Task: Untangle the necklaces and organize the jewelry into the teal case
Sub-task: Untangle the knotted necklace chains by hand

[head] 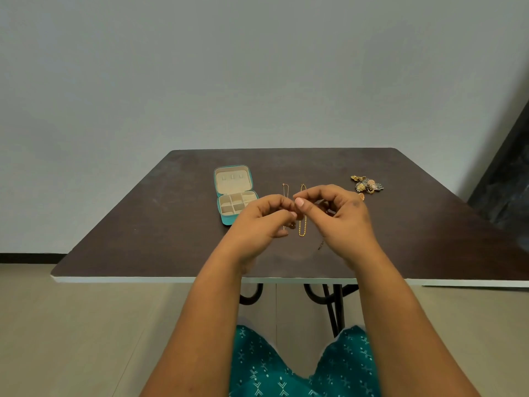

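The teal case [227, 219] lies open on the dark table, its beige compartments showing nothing inside, lid flat toward the wall. Right of it a thick gold chain [302, 227] lies stretched out, and a thin gold necklace [284, 189] lies beside it. My left hand [262, 222] and my right hand [340, 216] are raised together above these chains, fingertips meeting, each pinching a fine chain that is barely visible between them. A dark bit of that chain [321, 245] dangles below my right hand.
A heap of gold earrings and ornaments [366, 184] sits at the far right of the table [143, 224]. One small gold piece [361, 196] lies just beside my right hand. The table's white front edge runs below my wrists.
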